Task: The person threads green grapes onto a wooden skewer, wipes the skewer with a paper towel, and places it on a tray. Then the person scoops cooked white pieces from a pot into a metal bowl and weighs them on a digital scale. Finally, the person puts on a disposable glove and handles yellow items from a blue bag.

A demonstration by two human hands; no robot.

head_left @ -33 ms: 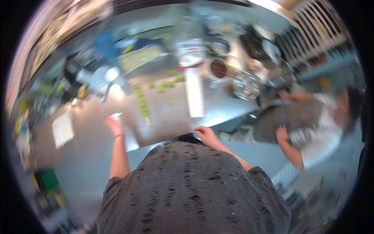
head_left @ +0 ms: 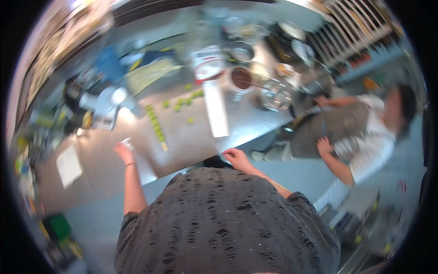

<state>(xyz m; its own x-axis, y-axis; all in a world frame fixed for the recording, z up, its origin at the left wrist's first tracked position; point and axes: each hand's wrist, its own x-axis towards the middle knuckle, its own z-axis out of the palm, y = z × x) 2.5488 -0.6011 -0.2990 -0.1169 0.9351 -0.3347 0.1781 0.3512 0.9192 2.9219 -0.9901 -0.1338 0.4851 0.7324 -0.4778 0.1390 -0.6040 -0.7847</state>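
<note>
My left hand [head_left: 124, 153] is over the left part of the steel table [head_left: 102, 141], its fingers closed on a small crumpled white wipe [head_left: 127, 143], paper or cloth. My right hand [head_left: 237, 160] is by the table's near edge with its fingers curled inward; whether anything is in them is hidden. Between the hands, farther in, a row of small green pieces [head_left: 155, 123] lies in a line with a pale tip at its near end. Several loose green pieces [head_left: 180, 102] are scattered to its right. Beside them lies a long white strip [head_left: 216, 109].
A white bag with red marks [head_left: 207, 64], a container of brown contents [head_left: 241, 78] and a clear round bowl [head_left: 275, 95] stand at the back. A white sheet [head_left: 69, 166] and a scale-like device [head_left: 106, 112] are at left. At right, a co-worker [head_left: 337, 132] stands by the table.
The whole view has swung slightly, so the table and its things appear farther left. Both hands keep nearly the same place and hold.
</note>
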